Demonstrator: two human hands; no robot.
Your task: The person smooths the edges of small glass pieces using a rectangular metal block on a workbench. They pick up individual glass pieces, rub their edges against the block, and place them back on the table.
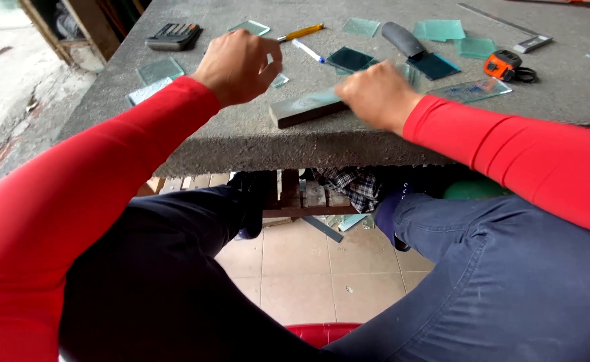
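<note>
A grey rectangular sharpening stone (302, 108) lies near the front edge of the concrete table (255, 144). My right hand (377, 95) is on the stone's right end, blurred, fingers closed on a clear glass piece (410, 72) that sticks out behind it. My left hand (238, 66) hovers just left of the stone, its fingers curled and pinching a small glass piece (279, 80). Both arms wear red sleeves.
Several greenish glass pieces (442, 29) lie across the table, with dark glass squares (350, 59), a calculator (172, 37), a yellow pen-like tool (302, 32), a white marker (307, 50), an orange tape measure (503, 65) and a metal square (509, 28). A red stool (322, 332) is below my knees.
</note>
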